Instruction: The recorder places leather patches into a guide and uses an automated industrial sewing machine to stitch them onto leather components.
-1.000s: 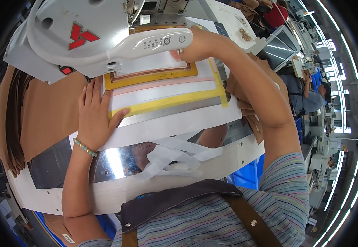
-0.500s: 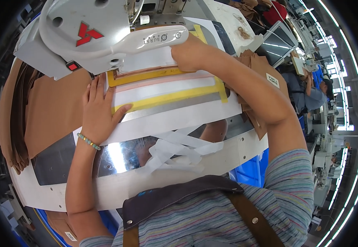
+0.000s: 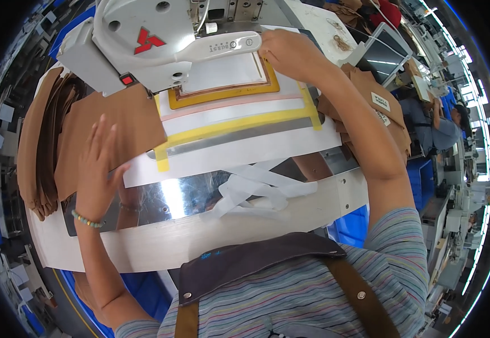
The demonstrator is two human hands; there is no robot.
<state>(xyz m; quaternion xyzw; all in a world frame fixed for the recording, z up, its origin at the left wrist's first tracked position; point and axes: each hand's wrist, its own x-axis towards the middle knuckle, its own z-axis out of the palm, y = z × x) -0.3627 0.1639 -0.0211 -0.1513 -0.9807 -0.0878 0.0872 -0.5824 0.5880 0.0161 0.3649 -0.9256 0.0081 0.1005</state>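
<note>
My left hand (image 3: pixel 99 174) is open, fingers spread, over the lower part of a flat brown fabric panel (image 3: pixel 127 115); whether it touches cannot be told. The panel's right corner overlaps a white template sheet (image 3: pixel 239 138) edged with yellow tape (image 3: pixel 239 123). Under the sewing machine head (image 3: pixel 149 42) lies a yellow rectangular clamp frame (image 3: pixel 225 94). My right hand (image 3: pixel 293 54) is closed beside the frame's far right corner, by the tip of the machine's white lamp arm (image 3: pixel 219 46). What its curled fingers hold, if anything, is hidden.
Several folded brown pieces (image 3: pixel 36 152) hang at the left. More labelled brown pieces (image 3: pixel 366 101) lie at the right, near a tilted screen (image 3: pixel 388 56). Crumpled white strips (image 3: pixel 256 191) rest on the shiny metal plate (image 3: pixel 172 200) near me. Blue bins (image 3: pixel 351 225) stand below the table.
My left hand has slid left and toward me, off the clamp frame's left side, uncovering the panel's corner. My right hand has shifted slightly away from me. The view has shifted too.
</note>
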